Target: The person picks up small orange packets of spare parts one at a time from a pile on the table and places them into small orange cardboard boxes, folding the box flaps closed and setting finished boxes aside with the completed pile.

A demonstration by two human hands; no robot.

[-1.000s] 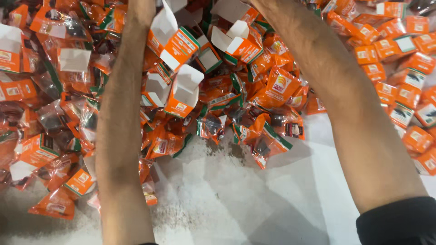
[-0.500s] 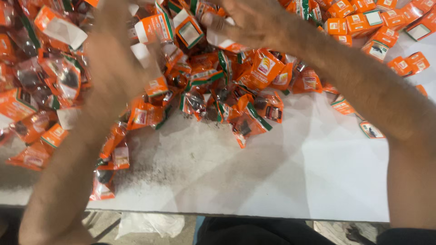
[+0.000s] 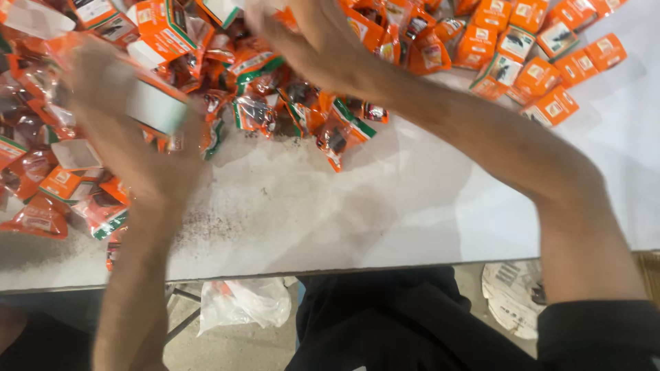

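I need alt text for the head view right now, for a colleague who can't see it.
Two bare hands reach over a white table into a heap of orange sachets: the blurred left hand is at a small orange-and-white carton, the right hand is on the pile. Closed orange cartons sit at the far right.

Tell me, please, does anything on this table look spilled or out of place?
Yes. Dark crumbs lie scattered over the white table beside the heap of orange sachets, as if something leaked. A plastic bag lies on the floor under the table's edge.

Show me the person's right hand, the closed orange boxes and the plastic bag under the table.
right hand (image 3: 313,41), head view, back of hand.
closed orange boxes (image 3: 557,106), head view, one box's top.
plastic bag (image 3: 244,302), head view, crumpled middle.
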